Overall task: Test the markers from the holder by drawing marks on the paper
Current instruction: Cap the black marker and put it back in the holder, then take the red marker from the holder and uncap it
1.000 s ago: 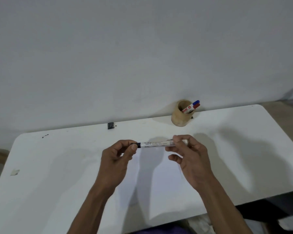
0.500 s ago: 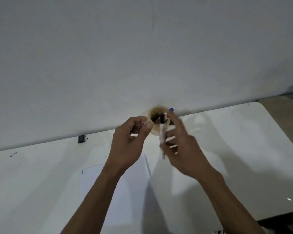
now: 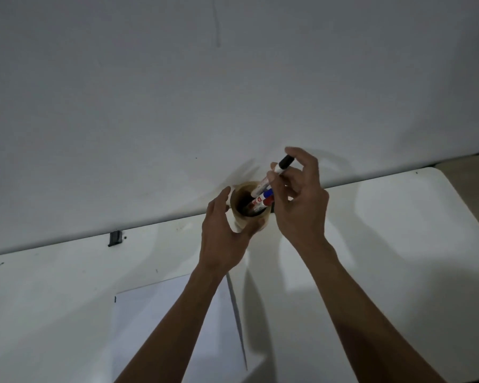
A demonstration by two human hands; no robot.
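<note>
A round wooden holder (image 3: 242, 215) stands at the table's far edge against the wall. My left hand (image 3: 223, 239) cups its left and front side. A white marker with a black cap (image 3: 274, 176) is pinched in the fingers of my right hand (image 3: 299, 205), its lower end inside the holder's mouth. A blue-capped marker (image 3: 268, 193) and a red-capped marker (image 3: 268, 200) lean inside the holder. A white sheet of paper (image 3: 155, 313) lies on the table under my left forearm, with a small dark mark at its left edge.
The white table (image 3: 398, 244) runs along a plain white wall. A small black object (image 3: 114, 238) sits at the table's back edge to the left. The table's right corner (image 3: 437, 172) is rounded, with floor beyond it.
Both hands have moved from mid-table to the holder at the back. The black-capped marker went from level between both hands to upright in my right hand, entering the holder. My left hand now cups the holder.
</note>
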